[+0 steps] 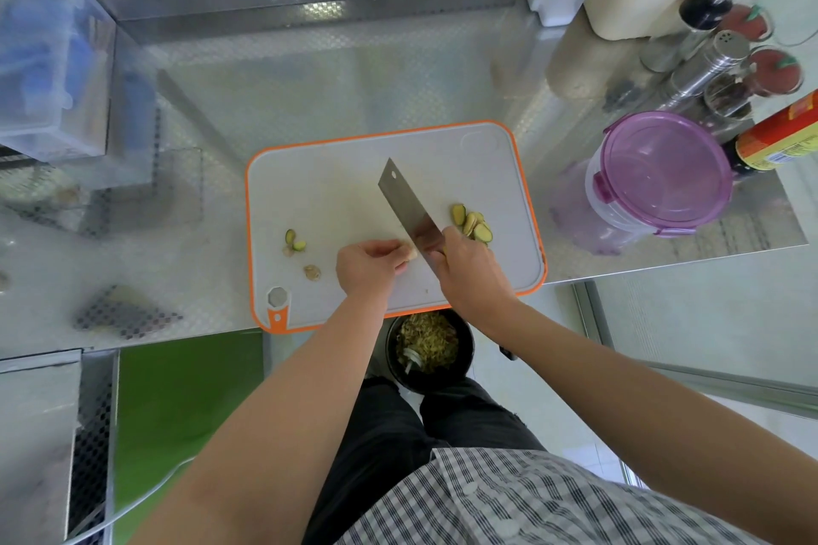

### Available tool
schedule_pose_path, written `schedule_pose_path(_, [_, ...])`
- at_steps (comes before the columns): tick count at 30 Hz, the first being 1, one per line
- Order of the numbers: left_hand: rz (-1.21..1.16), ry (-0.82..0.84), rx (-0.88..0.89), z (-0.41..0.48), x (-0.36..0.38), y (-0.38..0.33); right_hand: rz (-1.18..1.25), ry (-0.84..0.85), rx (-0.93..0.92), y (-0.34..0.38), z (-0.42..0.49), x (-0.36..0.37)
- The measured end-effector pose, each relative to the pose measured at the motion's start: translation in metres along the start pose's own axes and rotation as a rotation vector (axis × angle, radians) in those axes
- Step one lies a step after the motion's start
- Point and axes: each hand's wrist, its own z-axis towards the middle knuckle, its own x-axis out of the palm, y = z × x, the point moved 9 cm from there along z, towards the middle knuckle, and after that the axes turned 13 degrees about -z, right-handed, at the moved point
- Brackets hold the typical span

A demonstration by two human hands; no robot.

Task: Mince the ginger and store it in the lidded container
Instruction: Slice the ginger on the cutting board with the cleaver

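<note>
Slicing is the job right now: the ginger piece [411,254] sits toward the front of the cutting board [332,190], pinned by the left hand [367,268], whose fingers curl over it so only its pale end pokes out. The right hand [471,270] is wrapped tight round the handle of the cleaver [409,208], its blade angled away and leftward, right beside that exposed end. To do this well, I'd say tuck the fingertips back, let the knuckles guide the flat of the blade, and take thin, even cuts. Slices [471,223] lie just right of the blade. The container [659,173], purple lid on, waits well off to the right. Both forearms reach in low, wrists bent over the board.
</note>
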Motion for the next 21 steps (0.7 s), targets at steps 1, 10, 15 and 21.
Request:
schedule_pose_path(1, [-0.004, -0.002, -0.002, 0.000, 0.000, 0.000, -0.008, 0.007, 0.001, 0.000, -0.001, 0.001])
schedule_pose_path(10, [0.008, -0.009, 0.007, 0.001, -0.001, 0.000, -0.049, 0.052, 0.024, 0.002, -0.006, 0.005])
schedule_pose_path(15, [0.025, 0.003, -0.001, 0.003, 0.000, -0.001, -0.114, 0.077, 0.078, 0.003, 0.000, 0.008])
schedule_pose_path(21, [0.065, 0.006, 0.024, 0.005, -0.001, -0.001, -0.111, 0.078, 0.097, 0.003, 0.006, 0.025])
